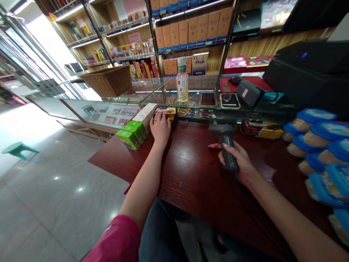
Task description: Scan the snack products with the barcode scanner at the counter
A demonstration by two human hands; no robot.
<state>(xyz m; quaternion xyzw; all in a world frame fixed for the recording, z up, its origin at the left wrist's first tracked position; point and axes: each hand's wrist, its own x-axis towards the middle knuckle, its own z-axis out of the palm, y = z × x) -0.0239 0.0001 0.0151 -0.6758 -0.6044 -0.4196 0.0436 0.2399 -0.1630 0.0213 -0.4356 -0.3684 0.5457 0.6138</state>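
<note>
Fingers [235, 151] of the right hand [243, 163] wrap around a black pistol-shaped scanner [229, 136]; left hand [160, 130] lies slightly spread at red-and-yellow packets [169, 110], grip unclear.

Short magenta sleeve [120, 236] with a small pale mark [108, 228], blue denim trousers [156, 233], thin ring [155, 120] on the left fingers [159, 116]
</note>
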